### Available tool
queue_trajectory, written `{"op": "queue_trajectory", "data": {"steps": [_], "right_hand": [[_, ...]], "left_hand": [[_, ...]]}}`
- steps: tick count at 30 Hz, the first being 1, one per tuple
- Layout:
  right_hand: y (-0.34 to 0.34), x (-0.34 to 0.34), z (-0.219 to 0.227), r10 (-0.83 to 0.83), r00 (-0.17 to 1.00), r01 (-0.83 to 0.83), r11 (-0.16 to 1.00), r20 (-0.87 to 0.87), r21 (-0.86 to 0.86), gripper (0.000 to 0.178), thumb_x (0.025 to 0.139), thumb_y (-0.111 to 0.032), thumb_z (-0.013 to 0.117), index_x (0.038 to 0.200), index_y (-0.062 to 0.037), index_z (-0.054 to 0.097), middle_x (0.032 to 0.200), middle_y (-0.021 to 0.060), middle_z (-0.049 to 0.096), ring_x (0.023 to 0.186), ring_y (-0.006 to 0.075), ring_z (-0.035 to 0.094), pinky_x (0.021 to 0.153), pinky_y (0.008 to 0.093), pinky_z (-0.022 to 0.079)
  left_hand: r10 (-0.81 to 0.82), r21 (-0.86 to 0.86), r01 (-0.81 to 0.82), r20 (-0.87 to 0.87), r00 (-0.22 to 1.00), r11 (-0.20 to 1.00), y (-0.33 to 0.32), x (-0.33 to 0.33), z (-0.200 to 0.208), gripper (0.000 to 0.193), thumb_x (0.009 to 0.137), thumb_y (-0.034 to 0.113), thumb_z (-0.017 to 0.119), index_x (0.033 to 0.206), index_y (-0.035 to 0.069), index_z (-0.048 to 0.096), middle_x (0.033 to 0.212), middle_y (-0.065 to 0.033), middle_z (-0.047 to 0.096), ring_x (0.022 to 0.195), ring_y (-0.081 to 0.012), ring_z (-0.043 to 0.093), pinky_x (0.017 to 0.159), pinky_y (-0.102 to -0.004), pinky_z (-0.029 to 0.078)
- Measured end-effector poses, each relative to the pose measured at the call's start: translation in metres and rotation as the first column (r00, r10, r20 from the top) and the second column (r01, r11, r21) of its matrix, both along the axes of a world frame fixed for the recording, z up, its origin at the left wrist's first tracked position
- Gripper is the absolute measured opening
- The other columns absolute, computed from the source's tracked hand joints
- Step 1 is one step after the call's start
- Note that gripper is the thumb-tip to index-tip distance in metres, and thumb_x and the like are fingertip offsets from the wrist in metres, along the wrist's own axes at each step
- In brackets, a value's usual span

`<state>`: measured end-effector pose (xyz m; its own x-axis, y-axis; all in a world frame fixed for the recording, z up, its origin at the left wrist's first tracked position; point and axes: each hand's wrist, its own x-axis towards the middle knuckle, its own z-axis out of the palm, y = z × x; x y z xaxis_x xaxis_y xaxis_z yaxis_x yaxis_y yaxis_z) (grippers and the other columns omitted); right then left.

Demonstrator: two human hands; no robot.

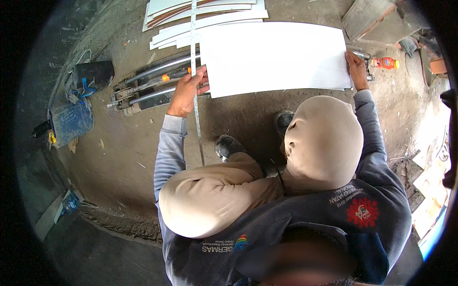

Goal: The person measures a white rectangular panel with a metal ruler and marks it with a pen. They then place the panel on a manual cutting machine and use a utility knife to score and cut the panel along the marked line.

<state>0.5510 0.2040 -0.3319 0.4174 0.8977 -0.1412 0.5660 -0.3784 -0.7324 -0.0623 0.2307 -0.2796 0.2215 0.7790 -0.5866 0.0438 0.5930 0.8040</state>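
A large white rectangular tile lies level in front of me, over the metal rails of a tile cutter. My left hand is at its left edge, thumb up and fingers apart, the fingertips against or just beside the edge. A long, thin, pale strip, like a straightedge, runs past that hand and is partly covered by it; I cannot tell whether the hand touches it. At the right edge, my right hand has its fingers closed on the tile near the cutter's end.
More white tiles lie stacked at the far side. A red-orange bottle lies at the right. Left stand a blue container and a dark bag. My knees and shoes are close below the tile.
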Motion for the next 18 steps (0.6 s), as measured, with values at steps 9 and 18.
{"op": "queue_trajectory", "data": {"steps": [9, 18], "right_hand": [[-0.042, 0.013, -0.007, -0.061, 0.993, 0.061, 0.998, -0.104, -0.009, 0.039, 0.112, -0.033, 0.057, 0.14, -0.0102, 0.072, 0.119, -0.0035, 0.074, 0.102, 0.0082, 0.062, 0.086, 0.0286, 0.052], [-0.117, 0.006, 0.001, -0.208, 0.966, 0.222, 0.972, -0.155, 0.077, 0.026, 0.108, -0.018, 0.061, 0.126, -0.0058, 0.076, 0.099, 0.0039, 0.073, 0.09, 0.0139, 0.064, 0.081, 0.0331, 0.054]], "left_hand": [[0.051, 0.054, -0.052, 0.011, 0.999, 0.997, -0.007, -0.006, -0.01, 0.05, 0.112, 0.031, 0.057, 0.151, -0.001, 0.056, 0.146, -0.0136, 0.063, 0.13, -0.0241, 0.064, 0.108, -0.0389, 0.055], [0.064, 0.044, -0.065, 0.032, 0.997, 0.997, -0.008, -0.005, -0.008, 0.055, 0.113, 0.032, 0.054, 0.153, -0.005, 0.051, 0.151, -0.0183, 0.059, 0.137, -0.0285, 0.06, 0.115, -0.0444, 0.049]]}}
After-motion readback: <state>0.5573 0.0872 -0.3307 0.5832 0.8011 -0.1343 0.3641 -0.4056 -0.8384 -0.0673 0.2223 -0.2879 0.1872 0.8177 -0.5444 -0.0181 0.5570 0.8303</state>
